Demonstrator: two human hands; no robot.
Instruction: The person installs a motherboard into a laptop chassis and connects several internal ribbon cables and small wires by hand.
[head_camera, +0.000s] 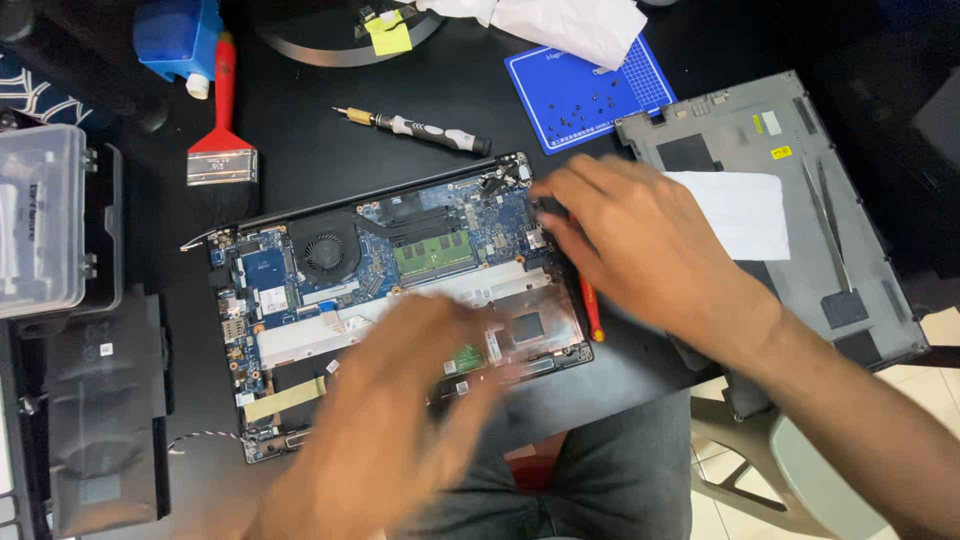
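Laptop chassis (400, 300), bottom cover off, lies near the front edge of the dark worktop (300, 140) with its board, fan (325, 253) and green memory module (432, 252) exposed. Its front edge seems to overhang our lap.

Our right hand (640, 235) rests at the chassis's right rear corner, fingers spread and curled down onto the board edge; it appears to have a red-handled tool (592, 310) under the palm, though we cannot tell how firmly it is held. Our left hand (400, 420) is blurred over the front left of the chassis, fingers loosely extended; we cannot tell whether it pinches anything.

Risks, as we judge them:
- Bare fingers on the open board: static or a slip of the red tool tip could damage parts or short contacts.
- The blur suggests the left hand is moving quickly; it could snag the thin cable and the twisted wire (200, 438) at the front left corner.
- Overhang: pressure from either hand near the front could tip the chassis off the edge.
- The removed grey cover (850, 200) sits just beside our right forearm; a sweep of the arm could push it off.
- Small screws on the blue mat (585, 95) lie partly under a white cloth (570, 25); lifting it could scatter them.
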